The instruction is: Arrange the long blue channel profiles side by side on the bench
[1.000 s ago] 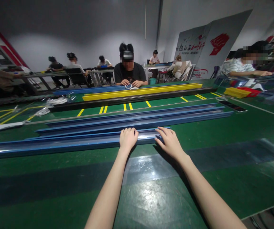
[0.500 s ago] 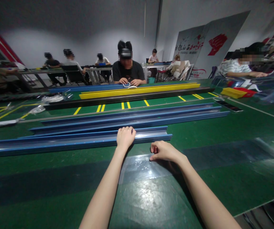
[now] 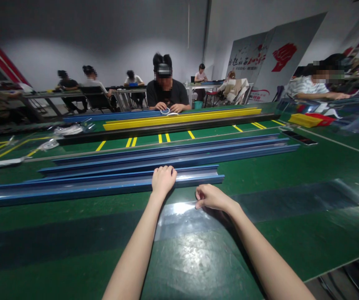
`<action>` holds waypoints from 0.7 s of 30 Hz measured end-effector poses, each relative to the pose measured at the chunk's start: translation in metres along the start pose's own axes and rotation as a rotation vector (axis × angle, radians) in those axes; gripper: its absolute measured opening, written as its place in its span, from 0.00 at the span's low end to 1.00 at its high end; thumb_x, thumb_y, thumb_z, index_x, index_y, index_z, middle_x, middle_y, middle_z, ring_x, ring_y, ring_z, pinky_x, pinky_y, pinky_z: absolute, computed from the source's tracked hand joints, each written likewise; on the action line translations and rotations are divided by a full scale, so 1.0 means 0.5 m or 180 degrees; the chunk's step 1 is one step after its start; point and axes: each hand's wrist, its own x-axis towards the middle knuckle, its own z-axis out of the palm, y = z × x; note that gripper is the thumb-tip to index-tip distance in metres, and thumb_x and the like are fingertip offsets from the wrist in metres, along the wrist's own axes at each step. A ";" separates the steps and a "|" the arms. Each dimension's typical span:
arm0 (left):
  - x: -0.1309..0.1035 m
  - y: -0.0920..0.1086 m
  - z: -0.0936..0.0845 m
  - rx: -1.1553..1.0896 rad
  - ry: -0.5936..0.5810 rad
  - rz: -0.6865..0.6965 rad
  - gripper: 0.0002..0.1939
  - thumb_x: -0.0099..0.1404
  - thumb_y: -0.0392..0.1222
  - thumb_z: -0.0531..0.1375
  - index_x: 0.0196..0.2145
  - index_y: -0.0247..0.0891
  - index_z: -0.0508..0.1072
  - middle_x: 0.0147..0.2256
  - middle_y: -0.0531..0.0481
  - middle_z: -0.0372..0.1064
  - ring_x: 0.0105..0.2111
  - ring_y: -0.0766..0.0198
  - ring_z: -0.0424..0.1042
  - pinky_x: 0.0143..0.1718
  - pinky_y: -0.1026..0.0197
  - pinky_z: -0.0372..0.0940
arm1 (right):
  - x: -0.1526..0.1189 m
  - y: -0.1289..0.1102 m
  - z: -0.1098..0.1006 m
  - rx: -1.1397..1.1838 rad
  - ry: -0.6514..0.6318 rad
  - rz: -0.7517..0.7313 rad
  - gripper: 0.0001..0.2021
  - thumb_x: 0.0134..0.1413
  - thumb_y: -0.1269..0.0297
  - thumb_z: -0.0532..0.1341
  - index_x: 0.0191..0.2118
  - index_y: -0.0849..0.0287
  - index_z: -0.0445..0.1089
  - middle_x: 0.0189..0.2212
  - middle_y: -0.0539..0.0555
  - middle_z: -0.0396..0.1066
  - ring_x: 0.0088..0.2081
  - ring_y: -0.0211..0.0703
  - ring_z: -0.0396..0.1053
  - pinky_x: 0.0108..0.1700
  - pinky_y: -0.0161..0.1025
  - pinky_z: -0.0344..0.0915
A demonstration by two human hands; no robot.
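Note:
My left hand (image 3: 163, 180) lies over the nearest blue channel strip (image 3: 82, 189), its fingers curled into the open trough near the right end. To the right and closer to me, my right hand (image 3: 212, 198) has its thumb and curled fingers pinched together at the far edge of a long clear plastic film (image 3: 179, 223). The film lies flat across the green table in front of the strip, and glare makes it bright beneath the hand. Two more blue channel strips (image 3: 173, 158) lie side by side just behind the first one.
Beyond are a black strip (image 3: 173, 128) and a yellow strip (image 3: 182, 118). A phone (image 3: 300, 137) and yellow tray (image 3: 305, 121) lie at right, crumpled plastic (image 3: 70, 130) at left. Across the table, a co-worker (image 3: 167, 93) handles a white loop (image 3: 165, 111).
My right thumb has drawn in toward the curled fingers at the film's edge, and the glare on the film has shifted. My left hand keeps its place on the blue channel strip.

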 end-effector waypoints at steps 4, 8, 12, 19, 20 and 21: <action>0.001 -0.002 -0.003 -0.0072 -0.0047 0.0002 0.17 0.65 0.41 0.43 0.36 0.39 0.72 0.37 0.46 0.72 0.39 0.58 0.67 0.41 0.58 0.56 | 0.002 0.002 0.001 0.0087 -0.0081 -0.0042 0.08 0.38 0.62 0.65 0.26 0.58 0.69 0.22 0.47 0.67 0.24 0.33 0.60 0.26 0.31 0.49; 0.004 -0.007 -0.004 -0.0345 -0.0109 -0.0032 0.16 0.64 0.41 0.45 0.37 0.40 0.72 0.38 0.47 0.71 0.40 0.58 0.67 0.42 0.58 0.57 | 0.004 0.004 0.005 0.0009 -0.0004 -0.0092 0.06 0.41 0.62 0.64 0.24 0.58 0.69 0.22 0.48 0.67 0.24 0.33 0.60 0.26 0.31 0.49; 0.011 -0.015 -0.005 -0.0865 -0.0076 -0.0034 0.14 0.63 0.40 0.47 0.36 0.40 0.72 0.39 0.48 0.71 0.42 0.59 0.67 0.46 0.58 0.57 | 0.003 0.007 0.007 -0.0113 0.0263 -0.0231 0.05 0.42 0.63 0.63 0.24 0.58 0.69 0.25 0.49 0.67 0.27 0.34 0.61 0.27 0.31 0.50; 0.016 -0.001 -0.065 -0.1825 -0.0148 0.0361 0.12 0.62 0.41 0.49 0.34 0.39 0.72 0.37 0.50 0.72 0.39 0.63 0.68 0.43 0.63 0.60 | -0.006 0.009 -0.020 -0.0282 0.1404 -0.0398 0.08 0.52 0.62 0.56 0.28 0.57 0.70 0.29 0.51 0.66 0.33 0.38 0.62 0.35 0.34 0.54; 0.014 0.003 -0.077 -0.1878 -0.0257 0.0427 0.13 0.62 0.42 0.49 0.34 0.39 0.73 0.36 0.50 0.72 0.38 0.63 0.69 0.40 0.64 0.61 | -0.008 0.011 -0.025 -0.0377 0.1661 -0.0413 0.09 0.53 0.61 0.56 0.29 0.57 0.71 0.30 0.52 0.66 0.35 0.40 0.61 0.37 0.36 0.54; 0.011 0.006 -0.087 -0.1910 -0.0427 0.0502 0.14 0.63 0.45 0.49 0.34 0.39 0.73 0.35 0.51 0.72 0.36 0.64 0.69 0.38 0.65 0.61 | -0.011 0.013 -0.030 -0.0476 0.1908 -0.0417 0.10 0.54 0.60 0.55 0.29 0.56 0.71 0.30 0.53 0.66 0.36 0.41 0.60 0.38 0.37 0.53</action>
